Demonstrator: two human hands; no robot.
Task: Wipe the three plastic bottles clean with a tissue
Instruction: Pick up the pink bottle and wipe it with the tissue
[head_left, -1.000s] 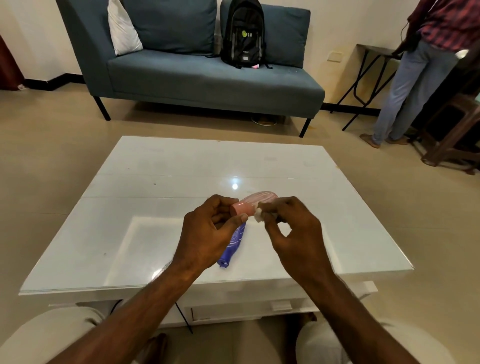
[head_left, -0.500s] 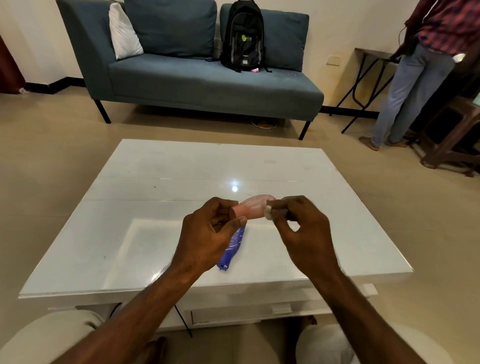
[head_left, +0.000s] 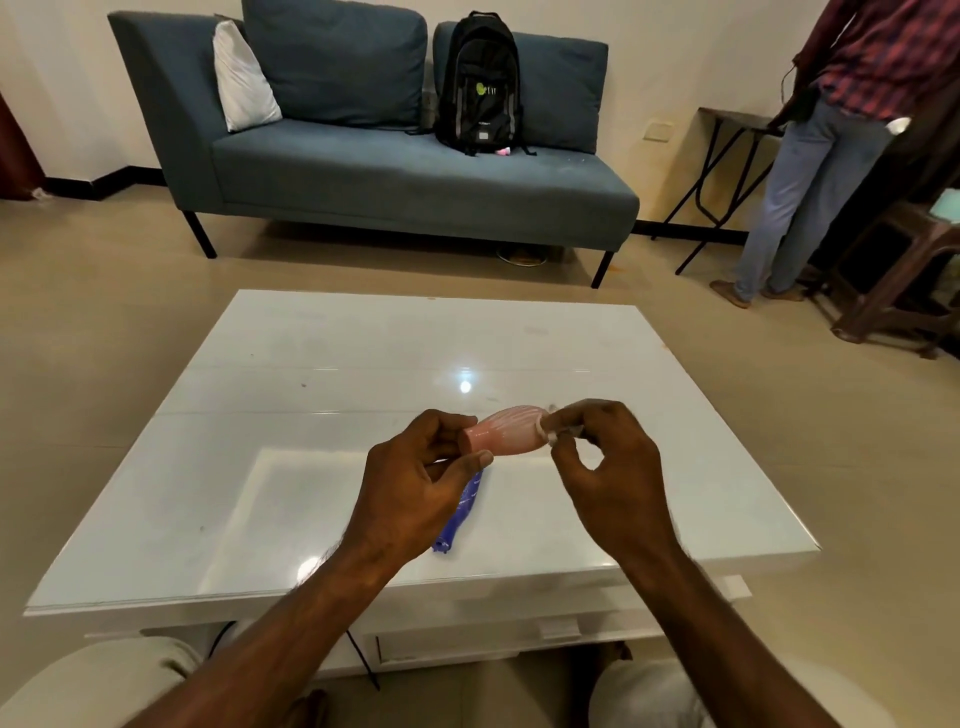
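A small pink plastic bottle (head_left: 506, 428) lies sideways in the air above the white table (head_left: 322, 415). My left hand (head_left: 415, 486) grips its cap end. My right hand (head_left: 605, 475) pinches a small white tissue (head_left: 551, 433) against the bottle's far end. A blue plastic bottle (head_left: 462, 512) lies flat on the table under my left hand, partly hidden by it. No third bottle shows in the head view.
A blue sofa (head_left: 405, 176) with a black backpack (head_left: 480, 85) stands beyond the table. A person (head_left: 831, 140) stands at the far right beside a folding stand and a wooden stool (head_left: 898, 275). My knees sit under the table's near edge.
My right hand with the tissue has slid along the pink bottle from near its cap toward its far end. The left hand has kept its grip.
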